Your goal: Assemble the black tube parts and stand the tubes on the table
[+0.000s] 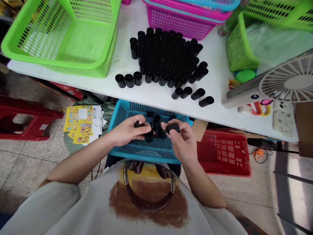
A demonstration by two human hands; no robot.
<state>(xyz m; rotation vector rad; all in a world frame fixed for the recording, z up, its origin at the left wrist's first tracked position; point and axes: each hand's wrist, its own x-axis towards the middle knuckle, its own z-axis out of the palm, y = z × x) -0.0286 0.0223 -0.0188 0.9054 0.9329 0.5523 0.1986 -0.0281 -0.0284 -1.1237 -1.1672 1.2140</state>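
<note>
My left hand (129,130) is closed around a small black plastic cylinder (148,135) over a blue basket (122,114) on my lap. My right hand (182,135) pinches another black piece (172,128) close beside it, almost touching the left one. Several more black pieces (156,119) lie loose in the blue basket. On the white table (151,94) above stands a dense cluster of black cylinders (166,57), with several lying or standing apart at its front edge (193,94).
An empty green basket (66,36) sits at the table's left, a pink basket (181,19) at the back, a green basket with clear plastic (242,49) at right. A white fan (286,80) lies at the right edge. A red basket (225,153), red stool (26,117) and yellow cartons (81,124) are below.
</note>
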